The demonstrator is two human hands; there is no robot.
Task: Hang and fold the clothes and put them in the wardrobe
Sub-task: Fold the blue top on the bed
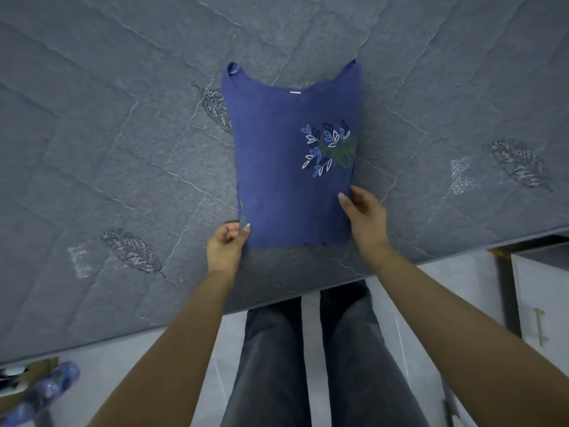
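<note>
Head view: left hand (pixel 226 243) pinched the near left corner of a blue top (pixel 289 155); right hand (pixel 365 215) gripped its near right edge, thumb on the cloth. Top lay flat, sides folded in, neckline away, leaf embroidery (pixel 329 147) showing, on a grey quilted bedcover (pixel 107 134). White cabinet (pixel 542 300) stood at right.

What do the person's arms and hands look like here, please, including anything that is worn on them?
Both forearms are bare, with no sleeves in view. The left hand and right hand wear no gloves, and no rings, watch or bracelet show. The fingernails look pale and fairly long.
</note>
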